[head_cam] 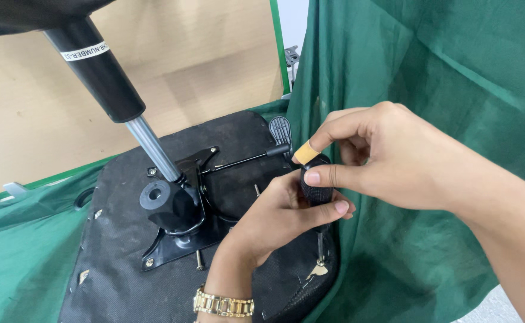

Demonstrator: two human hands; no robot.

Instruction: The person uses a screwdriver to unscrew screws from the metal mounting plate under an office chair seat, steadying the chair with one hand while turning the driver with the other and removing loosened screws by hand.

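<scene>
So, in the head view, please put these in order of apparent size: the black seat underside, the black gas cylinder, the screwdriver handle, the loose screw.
1. Black seat underside, largest.
2. Black gas cylinder; it is nearer the camera, so it looks bigger.
3. Screwdriver handle, partly hidden by both hands.
4. Loose screw, smallest.

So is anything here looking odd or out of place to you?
A few things. A loose bolt lies on the upturned chair seat just off the black metal plate, not in a hole. The right hand, gripping the screwdriver with the left hand, has a tan plaster on one finger.
</scene>
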